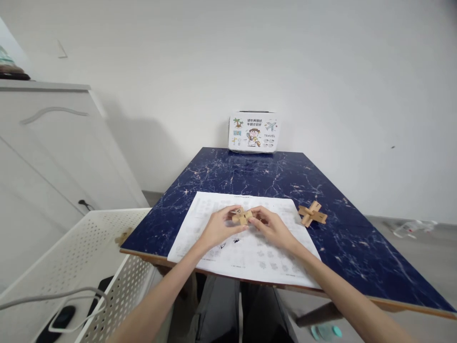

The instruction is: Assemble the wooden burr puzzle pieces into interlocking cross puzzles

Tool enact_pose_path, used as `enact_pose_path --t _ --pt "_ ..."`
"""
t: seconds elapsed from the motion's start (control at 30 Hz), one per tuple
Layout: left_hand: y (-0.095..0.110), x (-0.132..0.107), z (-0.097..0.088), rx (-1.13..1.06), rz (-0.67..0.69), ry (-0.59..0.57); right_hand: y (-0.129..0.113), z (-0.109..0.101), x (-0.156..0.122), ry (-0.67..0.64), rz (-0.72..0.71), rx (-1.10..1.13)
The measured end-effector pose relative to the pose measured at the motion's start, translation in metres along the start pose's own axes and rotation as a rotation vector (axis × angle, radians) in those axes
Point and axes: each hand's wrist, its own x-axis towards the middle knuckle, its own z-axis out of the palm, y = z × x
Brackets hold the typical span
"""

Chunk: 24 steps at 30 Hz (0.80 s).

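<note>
Between my two hands is a small wooden burr puzzle point(243, 218) of interlocking light-brown pieces, with dark marks on some faces. My left hand point(222, 225) grips its left side, thumb along the near edge and fingers curled behind. On the other side, my right hand point(270, 226) pinches the puzzle with thumb and fingers. Both hands are just over a printed instruction sheet point(228, 264) with rows of grey diagrams, lying at the table's near edge. A second wooden burr puzzle point(312, 214), cross-shaped, rests at the sheet's right edge, apart from my hands.
The blue marble-patterned table point(250, 176) carries a white printed case point(254, 132) at its far end, against the wall. On the left are a white perforated basket point(124, 286) with cables and a white cabinet point(46, 143). Plastic bottles point(410, 229) lie on the floor to the right.
</note>
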Motion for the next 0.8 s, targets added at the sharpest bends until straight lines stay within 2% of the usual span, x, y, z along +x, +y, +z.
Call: enact_pose_path --t 0.43,0.6,0.8 --pt "0.0006 -0.0027 -0.0014 0.073 0.046 -0.021 -0.006 -0.001 -0.0032 -0.006 -0.005 -0.053" --pt "-0.004 -0.0023 -0.0005 -0.044 -0.004 -0.068 -0.0078 -0.0017 -0.0038 -0.006 -0.001 -0.054" --pt "-0.0036 0.0026 -0.0016 -0.225 -0.022 -0.071 -0.0066 -0.0013 -0.0009 0.048 0.001 -0.014"
